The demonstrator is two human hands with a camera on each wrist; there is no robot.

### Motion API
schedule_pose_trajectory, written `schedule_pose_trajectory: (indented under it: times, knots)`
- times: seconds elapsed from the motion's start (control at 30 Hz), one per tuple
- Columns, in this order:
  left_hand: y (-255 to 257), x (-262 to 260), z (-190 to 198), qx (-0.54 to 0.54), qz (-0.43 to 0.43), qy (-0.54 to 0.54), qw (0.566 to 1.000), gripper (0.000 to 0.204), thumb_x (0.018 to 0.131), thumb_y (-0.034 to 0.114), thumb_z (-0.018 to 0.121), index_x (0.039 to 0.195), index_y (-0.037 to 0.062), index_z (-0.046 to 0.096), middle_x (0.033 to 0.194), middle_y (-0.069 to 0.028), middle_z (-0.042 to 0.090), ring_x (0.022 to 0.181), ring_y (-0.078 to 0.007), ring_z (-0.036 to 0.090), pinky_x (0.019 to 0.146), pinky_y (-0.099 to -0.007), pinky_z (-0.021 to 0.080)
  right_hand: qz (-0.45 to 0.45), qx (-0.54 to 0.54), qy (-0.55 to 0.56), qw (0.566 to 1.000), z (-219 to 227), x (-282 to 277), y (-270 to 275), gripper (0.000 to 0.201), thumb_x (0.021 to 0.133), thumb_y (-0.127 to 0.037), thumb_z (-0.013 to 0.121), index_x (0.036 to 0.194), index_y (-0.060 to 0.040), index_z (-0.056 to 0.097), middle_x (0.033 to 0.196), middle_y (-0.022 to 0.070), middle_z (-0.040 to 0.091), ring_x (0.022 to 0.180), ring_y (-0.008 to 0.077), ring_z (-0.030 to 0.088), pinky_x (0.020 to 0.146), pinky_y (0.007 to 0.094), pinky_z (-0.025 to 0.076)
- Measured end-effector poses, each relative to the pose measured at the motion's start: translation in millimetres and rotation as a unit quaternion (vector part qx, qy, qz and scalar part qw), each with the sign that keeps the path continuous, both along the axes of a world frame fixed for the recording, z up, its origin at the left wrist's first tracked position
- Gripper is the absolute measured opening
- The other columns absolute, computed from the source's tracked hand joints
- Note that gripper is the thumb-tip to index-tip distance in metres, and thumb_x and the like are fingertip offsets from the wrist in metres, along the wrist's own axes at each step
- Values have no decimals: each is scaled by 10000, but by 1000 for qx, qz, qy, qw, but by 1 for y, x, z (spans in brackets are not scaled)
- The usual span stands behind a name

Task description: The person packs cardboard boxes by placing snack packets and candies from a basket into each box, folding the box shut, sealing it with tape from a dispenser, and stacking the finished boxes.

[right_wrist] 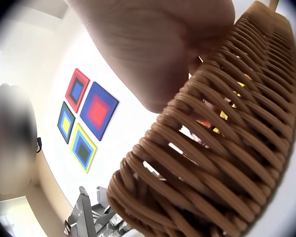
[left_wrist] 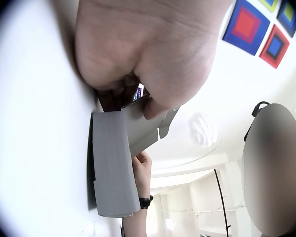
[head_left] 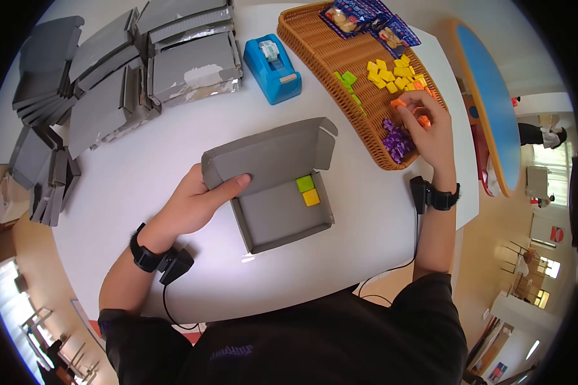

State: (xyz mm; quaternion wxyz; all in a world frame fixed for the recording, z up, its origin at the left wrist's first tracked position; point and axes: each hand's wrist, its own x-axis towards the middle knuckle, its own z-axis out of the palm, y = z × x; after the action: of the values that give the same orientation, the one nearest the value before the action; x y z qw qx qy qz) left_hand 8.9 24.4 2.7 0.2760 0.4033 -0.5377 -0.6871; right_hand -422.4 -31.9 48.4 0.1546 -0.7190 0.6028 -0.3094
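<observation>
My left hand (head_left: 196,200) grips an open grey cardboard box (head_left: 270,215) at its hinge side, thumb on the inside of the raised lid. Inside lie a green square piece (head_left: 305,184) and a yellow square piece (head_left: 311,197), side by side at the right wall. Over the near end of a wicker basket (head_left: 364,131), my right hand (head_left: 432,125) pinches a small orange piece (head_left: 399,102) between thumb and finger. More orange pieces (head_left: 424,120) lie under that hand, partly hidden. In the right wrist view the basket's woven wall (right_wrist: 202,163) covers most of the fingers.
The basket also carries yellow pieces (head_left: 392,76), green pieces (head_left: 348,78), purple pieces (head_left: 397,141) and blue snack packets (head_left: 359,18). A blue tape dispenser (head_left: 273,70) stands left of it. Stacked grey boxes (head_left: 192,67) fill the table's far left.
</observation>
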Motion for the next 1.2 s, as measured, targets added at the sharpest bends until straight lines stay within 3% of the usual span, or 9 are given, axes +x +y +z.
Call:
schedule_pose_trajectory:
  times: [0.07, 0.13, 0.23, 0.3, 0.43, 0.73, 0.97, 1.03, 1.2]
  knots:
    - [0, -2, 1, -12, -4, 14, 1000, 400, 1118, 229, 655, 1422, -27, 610, 1248, -57, 707, 1148, -130, 618, 1007, -322, 519, 61, -2, -28, 998, 15, 11, 10, 122, 942, -41, 788, 1063, -31, 767, 975, 40, 749, 895, 129, 674, 797, 283, 524]
    - [-1, -3, 1, -16, 0, 12, 1000, 398, 1119, 237, 655, 1414, -28, 618, 1244, -59, 707, 1145, -133, 619, 1004, -324, 520, 187, -2, -36, 982, 30, 28, 24, 147, 886, -7, 819, 1022, -30, 768, 996, 50, 750, 902, 152, 679, 776, 292, 517]
    - [-1, 0, -1, -13, -7, 4, 1000, 400, 1121, 250, 653, 1406, -30, 630, 1244, -66, 710, 1143, -141, 623, 1005, -330, 522, 229, 93, -50, 968, 42, 61, 54, 178, 846, 7, 844, 1003, -38, 770, 1009, 66, 744, 895, 188, 687, 750, 320, 520]
    - [-1, 1, 0, -14, -13, -2, 1000, 403, 1122, 255, 652, 1406, -31, 634, 1247, -70, 711, 1144, -146, 625, 1008, -334, 523, 354, 65, -72, 930, 34, 86, 62, 163, 844, -27, 862, 978, -59, 775, 979, 64, 718, 862, 226, 683, 716, 355, 525]
    - [-1, -2, 1, -18, -7, 9, 1000, 415, 1122, 254, 649, 1420, -34, 629, 1276, -82, 713, 1174, -165, 631, 1037, -345, 517, 356, 51, 15, 933, 5, 104, 79, 207, 803, -53, 888, 989, -79, 800, 922, 55, 675, 811, 264, 664, 687, 376, 511]
    - [-1, -1, 1, -15, -9, 17, 1000, 409, 1119, 245, 653, 1412, -39, 632, 1297, -84, 711, 1194, -164, 627, 1055, -348, 511, 323, 62, 43, 943, -2, 112, 83, 187, 825, -68, 866, 997, -101, 799, 836, 63, 609, 737, 264, 630, 641, 379, 498]
    - [-1, -1, 3, -20, -11, 10, 1000, 416, 1118, 262, 657, 1411, -32, 637, 1292, -87, 717, 1189, -166, 635, 1050, -345, 515, 347, 81, 40, 933, -2, 108, 80, 195, 822, -62, 864, 1000, -99, 795, 826, 55, 615, 717, 260, 626, 632, 378, 496]
    - [-1, -1, 2, -19, -13, 5, 1000, 420, 1119, 268, 657, 1413, -31, 636, 1292, -89, 719, 1188, -168, 637, 1049, -346, 516, 313, 68, 22, 947, -3, 112, 83, 184, 816, -45, 859, 979, -97, 791, 832, 52, 625, 708, 259, 625, 619, 383, 492]
    - [-1, -1, 1, -21, -17, -2, 1000, 434, 1120, 283, 657, 1419, -30, 633, 1294, -93, 720, 1191, -172, 640, 1052, -350, 517, 339, 37, 35, 939, 0, 113, 85, 166, 817, -51, 861, 956, -96, 784, 799, 47, 621, 686, 252, 619, 594, 378, 479]
